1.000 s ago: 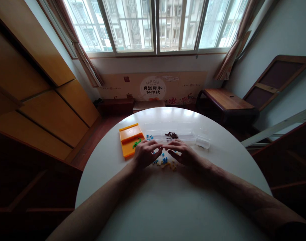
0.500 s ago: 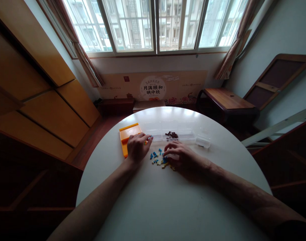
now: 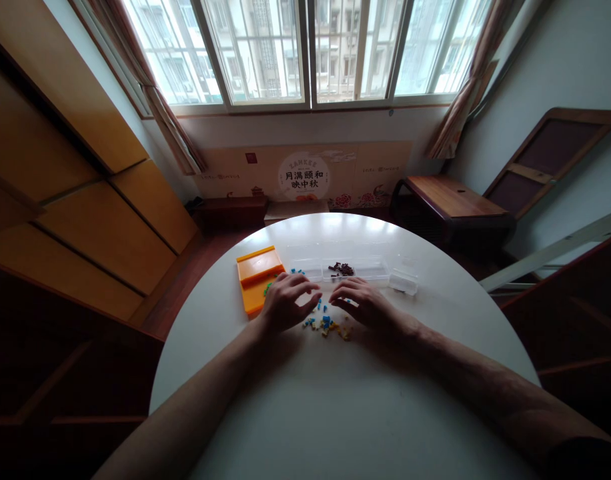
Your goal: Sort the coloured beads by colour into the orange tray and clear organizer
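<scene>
A small heap of tiny blue and yellow bricks [image 3: 327,324] lies on the round white table [image 3: 335,400]. My left hand [image 3: 285,303] rests just left of the heap, fingers curled and pointing right. My right hand [image 3: 363,305] rests just right of it, fingers curled over the far edge of the heap. The fingertips of both hands nearly meet above the bricks. Whether either pinches a brick is too small to see. An orange tray [image 3: 255,283] with a few green bits lies left of my left hand.
A clear plastic sorting box [image 3: 370,269] stands beyond the hands, with dark brown pieces [image 3: 340,269] in one compartment and blue ones at its left end. A small clear box [image 3: 403,283] lies to its right. A wooden bench and windows are behind.
My left hand came back from the orange tray and sorting box to the heap. My right hand lifted slightly toward the heap's far side.
</scene>
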### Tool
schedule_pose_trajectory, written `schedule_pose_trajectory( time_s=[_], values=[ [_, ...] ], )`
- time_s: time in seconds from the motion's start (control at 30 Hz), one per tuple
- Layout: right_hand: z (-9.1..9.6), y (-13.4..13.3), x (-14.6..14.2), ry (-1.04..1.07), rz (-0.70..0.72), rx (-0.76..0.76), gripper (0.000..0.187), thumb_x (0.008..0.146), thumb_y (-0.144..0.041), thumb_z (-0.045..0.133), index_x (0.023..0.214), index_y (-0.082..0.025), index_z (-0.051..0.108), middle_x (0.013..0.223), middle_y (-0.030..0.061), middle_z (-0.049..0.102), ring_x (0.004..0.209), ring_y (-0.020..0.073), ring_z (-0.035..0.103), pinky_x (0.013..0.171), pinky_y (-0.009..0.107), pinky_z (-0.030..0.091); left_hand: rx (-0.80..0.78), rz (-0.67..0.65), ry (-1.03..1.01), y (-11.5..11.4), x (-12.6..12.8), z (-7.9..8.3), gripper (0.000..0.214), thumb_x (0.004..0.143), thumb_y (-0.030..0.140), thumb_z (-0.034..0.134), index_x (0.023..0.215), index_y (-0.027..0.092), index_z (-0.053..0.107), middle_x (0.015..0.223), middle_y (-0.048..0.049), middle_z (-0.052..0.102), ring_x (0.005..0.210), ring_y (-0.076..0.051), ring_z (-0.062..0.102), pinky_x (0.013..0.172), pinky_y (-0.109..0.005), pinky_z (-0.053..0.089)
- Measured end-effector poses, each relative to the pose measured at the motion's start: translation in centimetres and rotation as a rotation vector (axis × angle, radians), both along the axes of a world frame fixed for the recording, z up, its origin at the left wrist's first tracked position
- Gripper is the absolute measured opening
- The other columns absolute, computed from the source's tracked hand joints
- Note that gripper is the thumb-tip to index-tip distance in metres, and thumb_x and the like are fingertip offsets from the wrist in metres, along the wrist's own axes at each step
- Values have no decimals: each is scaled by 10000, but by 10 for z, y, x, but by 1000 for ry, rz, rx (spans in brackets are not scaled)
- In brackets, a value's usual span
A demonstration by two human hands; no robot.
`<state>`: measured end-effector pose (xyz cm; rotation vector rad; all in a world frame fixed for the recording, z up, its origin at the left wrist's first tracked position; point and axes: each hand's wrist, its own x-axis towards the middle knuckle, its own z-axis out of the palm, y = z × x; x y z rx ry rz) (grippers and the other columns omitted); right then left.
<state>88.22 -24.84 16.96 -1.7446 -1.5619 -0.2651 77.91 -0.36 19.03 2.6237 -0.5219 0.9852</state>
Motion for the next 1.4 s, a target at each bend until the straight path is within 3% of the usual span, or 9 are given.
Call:
schedule_pose_trajectory(
  time_s=[0.13, 0.27, 0.5, 0.6, 0.8, 1.03, 1.2, 1.4],
  values=[
    [3, -2, 1, 71, -50, 76, 98, 1094, -299, 684, 1046, -234, 740, 1034, 70, 783, 961, 228, 709, 903, 406, 589, 68, -151, -42, -7, -2, 1, 152, 1002, 421, 779, 1015, 273, 810, 893, 8, 803, 765, -155, 707, 818, -358, 497],
    [4, -2, 1, 60, -23, 62, 126, 1084, -324, 706, 1020, -221, 739, 1014, 67, 789, 938, 219, 716, 895, 396, 581, 85, -140, -72, -13, -2, -1, 153, 1017, 432, 774, 1037, 288, 819, 881, 9, 801, 766, -148, 708, 816, -351, 483],
    [2, -1, 1, 51, 13, 95, 90, 1055, -314, 753, 1041, -233, 789, 1007, 67, 818, 936, 220, 748, 922, 403, 585, 116, -85, 49, -15, -3, -2, 189, 1058, 455, 707, 1038, 323, 840, 909, 1, 813, 805, -158, 726, 847, -361, 490],
    [-1, -1, 2, 66, 19, 127, 91, 1055, -275, 747, 1123, -251, 802, 1062, 75, 817, 964, 222, 754, 920, 407, 605, 101, -69, 57, -12, -4, -2, 175, 1059, 439, 702, 1075, 339, 844, 921, 3, 815, 802, -155, 729, 849, -363, 508],
    [-3, -1, 0, 145, 45, 120, 381, 1073, -154, 656, 1408, -321, 725, 1247, 93, 761, 1100, 229, 727, 971, 424, 635, 101, -20, 14, -7, -5, -1, 171, 1056, 386, 708, 1171, 373, 834, 917, 12, 818, 815, -166, 733, 848, -372, 498],
    [-4, -2, -1, 145, 50, 100, 436, 1062, -144, 653, 1462, -315, 686, 1288, 102, 739, 1156, 238, 704, 1008, 452, 630, 91, -5, -10, -8, -5, -2, 156, 1062, 377, 697, 1067, 334, 847, 892, 11, 823, 787, -162, 733, 837, -368, 501],
    [1, -2, -5, 89, 34, -10, 273, 1037, -234, 739, 1302, -299, 759, 1234, 87, 762, 1127, 247, 709, 1039, 459, 609, -21, 160, -33, -3, 0, -4, 214, 1065, 406, 690, 980, 293, 850, 877, -9, 817, 772, -175, 720, 840, -373, 512],
    [3, -1, -6, 18, 41, -128, 158, 1055, -302, 742, 1196, -319, 810, 1165, 53, 769, 1043, 216, 712, 1002, 408, 595, -61, 360, -9, 10, 7, -8, 223, 1092, 350, 644, 1043, 272, 848, 924, -34, 807, 887, -221, 741, 866, -390, 488]
  ],
)
